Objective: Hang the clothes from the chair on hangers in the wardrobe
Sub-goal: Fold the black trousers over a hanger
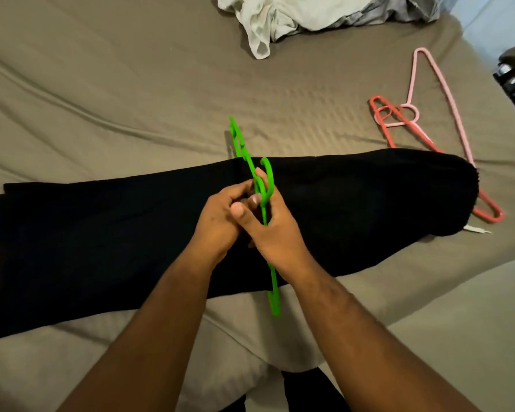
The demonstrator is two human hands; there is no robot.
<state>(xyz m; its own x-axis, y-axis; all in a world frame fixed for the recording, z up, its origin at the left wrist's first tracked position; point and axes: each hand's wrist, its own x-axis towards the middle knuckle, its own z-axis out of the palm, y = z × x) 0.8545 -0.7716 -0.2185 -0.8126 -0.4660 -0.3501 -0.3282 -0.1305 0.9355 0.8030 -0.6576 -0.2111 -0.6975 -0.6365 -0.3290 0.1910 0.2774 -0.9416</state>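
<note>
**Both hands closed on a green hanger over folded black trousers**

Both forearms reach forward from the near edge and meet over the middle of the bed. The right hand (pixel 275 233) wraps the green plastic hanger (pixel 262 185) near its hook, fingers curled round the stem, thumb lying across toward the other hand. The left hand (pixel 220 221) presses in against it from the left, fingers bent and bunched together at the hanger's neck, one fingertip poking through the hook's loop. The hanger stands on edge, one arm pointing to the near side past the right wrist, the other to the far side.

Beneath the hands a black garment (pixel 101 248), seemingly folded trousers, lies lengthwise left to right on the taupe bed sheet (pixel 116 99). At its right end a red hanger (pixel 398 138) lies partly tucked under the cloth, a pink hanger (pixel 446 93) overlapping it. At the far edge sits a crumpled heap of white and grey clothes (pixel 280 16).
</note>
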